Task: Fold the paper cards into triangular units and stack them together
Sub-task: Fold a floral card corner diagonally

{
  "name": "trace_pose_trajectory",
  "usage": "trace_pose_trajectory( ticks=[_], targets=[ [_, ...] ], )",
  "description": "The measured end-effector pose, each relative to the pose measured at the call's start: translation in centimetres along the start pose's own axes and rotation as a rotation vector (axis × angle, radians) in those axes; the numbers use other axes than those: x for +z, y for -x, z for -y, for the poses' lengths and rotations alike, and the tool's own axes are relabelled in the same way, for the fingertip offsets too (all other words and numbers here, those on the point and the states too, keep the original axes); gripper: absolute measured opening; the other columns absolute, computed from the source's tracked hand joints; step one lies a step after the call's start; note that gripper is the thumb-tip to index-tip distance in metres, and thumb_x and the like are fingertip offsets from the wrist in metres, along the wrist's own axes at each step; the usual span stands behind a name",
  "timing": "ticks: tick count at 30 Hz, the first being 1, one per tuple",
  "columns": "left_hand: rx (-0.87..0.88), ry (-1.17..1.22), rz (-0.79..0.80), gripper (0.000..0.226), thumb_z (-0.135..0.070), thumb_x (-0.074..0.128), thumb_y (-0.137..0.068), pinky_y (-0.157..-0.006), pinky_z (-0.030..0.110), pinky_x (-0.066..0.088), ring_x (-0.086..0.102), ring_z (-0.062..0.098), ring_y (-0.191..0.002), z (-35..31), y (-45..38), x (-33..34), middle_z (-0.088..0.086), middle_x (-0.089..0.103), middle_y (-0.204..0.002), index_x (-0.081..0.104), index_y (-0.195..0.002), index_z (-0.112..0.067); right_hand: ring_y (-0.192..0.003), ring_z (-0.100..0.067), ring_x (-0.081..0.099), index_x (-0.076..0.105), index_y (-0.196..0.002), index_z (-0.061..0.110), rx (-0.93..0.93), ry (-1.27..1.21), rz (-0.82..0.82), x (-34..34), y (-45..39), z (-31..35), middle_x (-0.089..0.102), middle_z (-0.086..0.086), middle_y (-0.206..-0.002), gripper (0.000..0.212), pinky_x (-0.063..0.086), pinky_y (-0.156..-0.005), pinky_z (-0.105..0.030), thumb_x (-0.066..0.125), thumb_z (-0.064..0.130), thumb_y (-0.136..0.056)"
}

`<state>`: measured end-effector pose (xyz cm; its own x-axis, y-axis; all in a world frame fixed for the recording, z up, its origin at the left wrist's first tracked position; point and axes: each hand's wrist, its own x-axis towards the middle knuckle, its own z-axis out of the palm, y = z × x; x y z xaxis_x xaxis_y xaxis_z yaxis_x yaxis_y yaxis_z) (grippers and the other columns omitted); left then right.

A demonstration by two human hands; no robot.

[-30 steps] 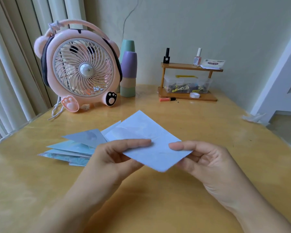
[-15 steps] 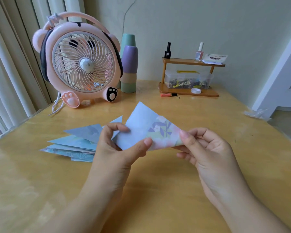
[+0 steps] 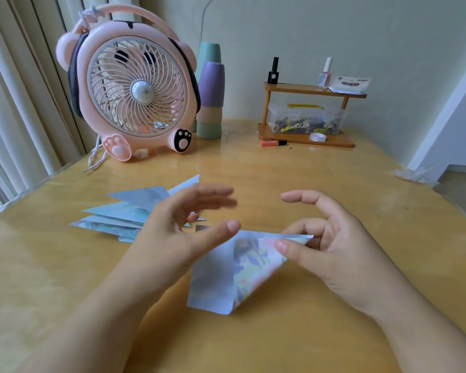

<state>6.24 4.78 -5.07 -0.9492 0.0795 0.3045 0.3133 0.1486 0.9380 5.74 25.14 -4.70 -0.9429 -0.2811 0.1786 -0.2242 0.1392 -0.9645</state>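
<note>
Change since a moment back: both hands have dropped from mid-air towards the surface (image 3: 320, 184), and the paper card (image 3: 234, 275) has come down with them; it was held up as a flat triangle and now hangs nearer the person, part folded.
Left hand: the left hand (image 3: 172, 232) has let go of the card; its fingers (image 3: 213, 196) are spread and blurred with motion above the paper, the thumb just over the card's upper left edge, holding nothing that I can see.
Right hand: the right hand (image 3: 331, 246) pinches the card's upper right corner between thumb and a curled finger; the forefinger is raised clear.
Card: printed side showing leaves and flowers, plain pale blue flap to the left, a soft bend at the bottom that is not yet creased; whether its lower tip touches the surface I cannot tell.
Stack: the folded units (image 3: 124, 214) lie fanned on the surface to the left, behind the left hand, near the pink fan (image 3: 135, 90).
Step in hand: folding, I judge; this card is midway to a triangle.
Next move calls for: the left hand coming back down to match the edges and press the bend flat, while the right keeps the corner steady.
</note>
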Motion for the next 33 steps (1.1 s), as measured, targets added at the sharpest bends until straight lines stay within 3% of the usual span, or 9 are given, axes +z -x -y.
trace_pose_trajectory(
  ticks=[4, 7, 14, 18, 21, 23, 26, 28, 33],
  targets=[
    [-0.039, -0.077, 0.06, 0.021, -0.037, 0.086, -0.062, -0.061, 0.017, 0.048, 0.062, 0.005, -0.066, 0.0, 0.1, 0.4, -0.009, 0.069, -0.069, 0.073, -0.078, -0.032, -0.055, -0.009, 0.052, 0.056, -0.104, 0.035, -0.013, -0.029, -0.063, 0.4, -0.1, 0.2, 0.066, -0.001, -0.066, 0.048, 0.04, -0.052, -0.014, 0.078, 0.006, -0.073],
    [-0.045, -0.038, 0.122, 0.018, -0.026, 0.087, -0.063, -0.063, 0.025, 0.053, 0.068, 0.012, -0.067, -0.1, 0.3, 0.4, 0.002, 0.073, -0.072, 0.074, -0.075, -0.023, -0.06, -0.012, 0.057, 0.055, -0.106, 0.032, -0.017, -0.043, -0.106, 0.4, -0.1, 0.2, 0.066, -0.002, -0.066, 0.048, 0.046, -0.06, -0.019, 0.075, 0.004, -0.072],
    [-0.042, 0.021, 0.024, 0.015, -0.026, 0.075, -0.057, -0.059, 0.015, 0.05, 0.066, 0.006, -0.061, -0.4, 0.4, 0.8, 0.001, 0.072, -0.066, 0.074, -0.071, -0.021, -0.066, -0.016, 0.059, 0.057, -0.107, 0.026, 0.017, -0.168, -0.188, 0.7, -0.2, 0.5, 0.07, -0.008, -0.069, 0.054, 0.048, -0.073, -0.024, 0.076, 0.026, -0.057],
    [-0.016, 0.028, -0.057, 0.011, -0.027, 0.074, -0.059, -0.058, 0.013, 0.049, 0.064, 0.003, -0.06, -0.4, 0.5, 0.9, -0.003, 0.072, -0.066, 0.074, -0.069, -0.024, -0.066, -0.012, 0.065, 0.066, -0.088, 0.012, 0.125, -0.219, -0.192, 0.4, -0.1, 0.5, 0.072, -0.006, -0.073, 0.039, 0.044, -0.068, -0.027, 0.069, 0.037, -0.058],
    [0.0, 0.013, -0.088, 0.008, -0.026, 0.073, -0.059, -0.056, 0.01, 0.046, 0.063, 0.001, -0.059, -0.6, 0.5, 1.0, -0.005, 0.071, -0.065, 0.073, -0.067, -0.026, -0.066, -0.012, 0.065, 0.071, -0.071, 0.014, 0.144, -0.208, -0.186, 0.3, -0.2, 0.3, 0.072, -0.005, -0.073, 0.027, 0.043, -0.067, -0.027, 0.075, 0.038, -0.059],
    [0.014, -0.004, -0.089, 0.008, -0.027, 0.073, -0.059, -0.056, 0.01, 0.045, 0.064, 0.001, -0.058, -0.7, 0.6, 1.1, -0.005, 0.071, -0.064, 0.073, -0.066, -0.026, -0.066, -0.01, 0.063, 0.073, -0.069, 0.017, 0.115, -0.205, -0.175, 0.3, -0.3, 0.3, 0.071, -0.002, -0.072, 0.02, 0.042, -0.066, -0.025, 0.082, 0.035, -0.063],
    [0.016, -0.031, -0.096, 0.008, -0.03, 0.074, -0.058, -0.055, 0.011, 0.047, 0.065, 0.001, -0.059, -0.8, 0.8, 1.3, -0.007, 0.072, -0.065, 0.073, -0.066, -0.029, -0.064, -0.008, 0.06, 0.072, -0.068, 0.019, 0.068, -0.22, -0.164, 0.3, -0.2, 0.3, 0.068, 0.0, -0.068, 0.013, 0.044, -0.064, -0.02, 0.073, 0.032, -0.066],
    [0.019, -0.041, -0.106, 0.016, -0.03, 0.083, -0.057, -0.057, 0.012, 0.048, 0.066, 0.002, -0.06, -0.7, 0.8, 1.3, -0.008, 0.072, -0.067, 0.073, -0.07, -0.034, -0.059, -0.006, 0.058, 0.071, -0.066, 0.016, 0.038, -0.241, -0.181, 0.2, -0.1, 0.5, 0.066, 0.001, -0.063, 0.015, 0.044, -0.06, -0.015, 0.083, 0.024, -0.063],
    [0.061, -0.077, -0.096, 0.016, -0.03, 0.083, -0.062, -0.061, 0.009, 0.048, 0.067, -0.002, -0.065, -0.6, 0.9, 1.2, -0.014, 0.072, -0.069, 0.074, -0.07, -0.04, -0.05, -0.004, 0.054, 0.066, -0.067, 0.007, 0.015, -0.27, -0.228, 0.4, 0.0, 1.0, 0.063, 0.002, -0.056, 0.014, 0.042, -0.054, -0.01, 0.07, 0.019, -0.062]
  ],
)
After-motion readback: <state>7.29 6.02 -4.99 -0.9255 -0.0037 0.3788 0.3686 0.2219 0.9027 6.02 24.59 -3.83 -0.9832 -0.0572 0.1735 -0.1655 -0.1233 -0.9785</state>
